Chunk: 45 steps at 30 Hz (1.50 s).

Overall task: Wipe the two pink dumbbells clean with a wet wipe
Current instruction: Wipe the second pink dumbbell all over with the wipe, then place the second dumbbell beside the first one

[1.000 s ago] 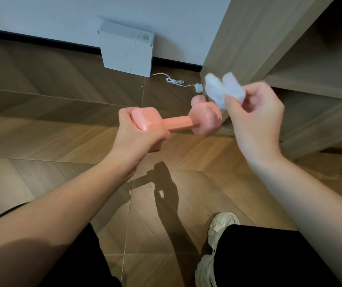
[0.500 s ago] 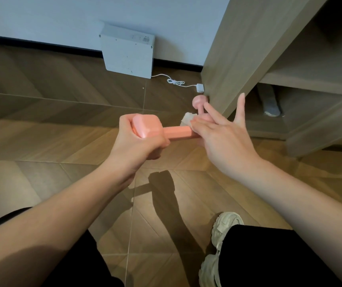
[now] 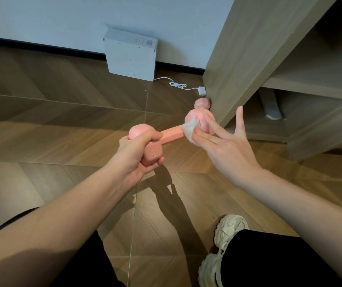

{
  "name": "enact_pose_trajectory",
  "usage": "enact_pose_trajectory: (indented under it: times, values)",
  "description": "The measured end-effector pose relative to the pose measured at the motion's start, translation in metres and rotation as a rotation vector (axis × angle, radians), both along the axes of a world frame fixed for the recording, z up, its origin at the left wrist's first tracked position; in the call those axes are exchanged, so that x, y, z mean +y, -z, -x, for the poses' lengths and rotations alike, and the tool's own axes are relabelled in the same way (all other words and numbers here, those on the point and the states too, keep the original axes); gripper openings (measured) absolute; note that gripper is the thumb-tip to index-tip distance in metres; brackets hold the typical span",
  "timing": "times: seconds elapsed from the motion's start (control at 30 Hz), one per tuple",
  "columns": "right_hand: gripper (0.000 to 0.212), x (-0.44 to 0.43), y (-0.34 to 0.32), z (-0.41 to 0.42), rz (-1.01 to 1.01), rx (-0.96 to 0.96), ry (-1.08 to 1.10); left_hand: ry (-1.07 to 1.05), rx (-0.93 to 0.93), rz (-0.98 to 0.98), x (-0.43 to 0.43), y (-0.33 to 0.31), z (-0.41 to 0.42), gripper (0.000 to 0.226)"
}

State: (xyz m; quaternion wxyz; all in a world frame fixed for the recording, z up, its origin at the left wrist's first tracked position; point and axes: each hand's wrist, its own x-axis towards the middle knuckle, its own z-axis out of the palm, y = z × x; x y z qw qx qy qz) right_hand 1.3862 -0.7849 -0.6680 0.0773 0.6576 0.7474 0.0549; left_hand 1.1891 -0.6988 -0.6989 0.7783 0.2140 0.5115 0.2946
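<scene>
My left hand (image 3: 134,160) grips the near head of a pink dumbbell (image 3: 171,135) and holds it roughly level above the floor. My right hand (image 3: 228,148) presses a small white wet wipe (image 3: 189,129) against the far head with straight fingers, where the bar joins it. The little finger sticks up and the thumb is hidden. A second pink dumbbell (image 3: 201,103) lies on the floor just behind, against the cabinet corner, and only one rounded end shows.
A wooden cabinet (image 3: 240,59) with open shelves stands at the right. A white flat box (image 3: 130,54) leans on the wall, its cable and plug (image 3: 202,91) trailing on the wood floor. My black trouser legs and a pale sneaker (image 3: 224,237) are below.
My right hand came down from holding the wipe up in the air onto the dumbbell, then slid along it to the far head. My left hand turned the dumbbell slightly.
</scene>
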Motion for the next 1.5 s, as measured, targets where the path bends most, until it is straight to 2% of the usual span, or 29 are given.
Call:
enact_pose_trajectory:
  times: [0.13, 0.2, 0.23, 0.3, 0.37, 0.43, 0.53, 0.6, 0.7, 0.73, 0.8, 0.97, 1.07, 1.17, 1.23, 1.3, 1.4, 1.5]
  values:
    - [0.025, 0.009, 0.001, -0.004, -0.014, 0.062, -0.086, -0.018, -0.019, 0.028, 0.008, 0.009, 0.002, 0.068]
    - [0.025, 0.015, 0.005, -0.007, -0.053, 0.126, -0.056, -0.019, -0.026, 0.030, 0.011, 0.012, -0.001, 0.069]
    - [0.025, 0.020, 0.007, -0.006, -0.066, 0.216, -0.004, -0.021, -0.028, 0.021, 0.014, 0.014, -0.003, 0.069]
    - [0.025, 0.032, 0.011, -0.002, 0.016, 0.648, 0.278, -0.029, -0.029, 0.007, 0.022, 0.018, -0.009, 0.069]
    - [0.022, 0.052, 0.019, -0.007, 0.097, 1.160, 0.685, -0.036, -0.037, 0.006, 0.031, 0.022, -0.016, 0.070]
    - [0.022, 0.069, 0.036, -0.021, 0.164, 1.333, 0.948, -0.035, -0.053, 0.013, 0.041, 0.029, -0.026, 0.073]
    - [0.047, 0.090, 0.059, -0.033, 0.155, 1.577, 1.160, 0.007, -0.068, 0.010, 0.053, 0.045, -0.044, 0.075]
    - [0.047, 0.104, 0.074, -0.041, 0.166, 1.685, 1.234, 0.061, -0.070, 0.009, 0.058, 0.060, -0.057, 0.075]
    - [0.038, 0.121, 0.094, -0.057, 0.215, 1.947, 1.371, 0.206, -0.007, 0.004, 0.062, 0.084, -0.077, 0.073]
    - [0.040, 0.127, 0.105, -0.066, 0.190, 1.938, 1.395, 0.272, 0.039, -0.012, 0.064, 0.093, -0.086, 0.071]
    - [0.048, 0.136, 0.125, -0.082, 0.157, 1.782, 1.398, 0.393, 0.126, -0.049, 0.070, 0.111, -0.104, 0.067]
    - [0.041, 0.169, 0.170, -0.122, 0.197, 1.468, 1.199, 0.572, 0.240, -0.067, 0.088, 0.162, -0.150, 0.051]
    - [0.025, 0.191, 0.192, -0.138, 0.240, 1.323, 1.171, 0.655, 0.302, -0.057, 0.101, 0.190, -0.165, 0.050]
    - [0.013, 0.214, 0.213, -0.151, 0.276, 1.283, 1.165, 0.699, 0.350, -0.066, 0.117, 0.212, -0.177, 0.058]
    - [0.026, 0.232, 0.223, -0.155, 0.253, 1.272, 1.211, 0.688, 0.385, -0.089, 0.130, 0.224, -0.187, 0.065]
    - [0.037, 0.249, 0.231, -0.158, 0.208, 1.143, 1.250, 0.700, 0.468, -0.148, 0.144, 0.233, -0.199, 0.061]
    - [0.039, 0.274, 0.246, -0.166, 0.192, 1.031, 1.224, 0.745, 0.602, -0.230, 0.161, 0.245, -0.215, 0.056]
    - [0.040, 0.292, 0.261, -0.174, 0.205, 0.939, 1.240, 0.746, 0.607, -0.230, 0.175, 0.256, -0.227, 0.059]
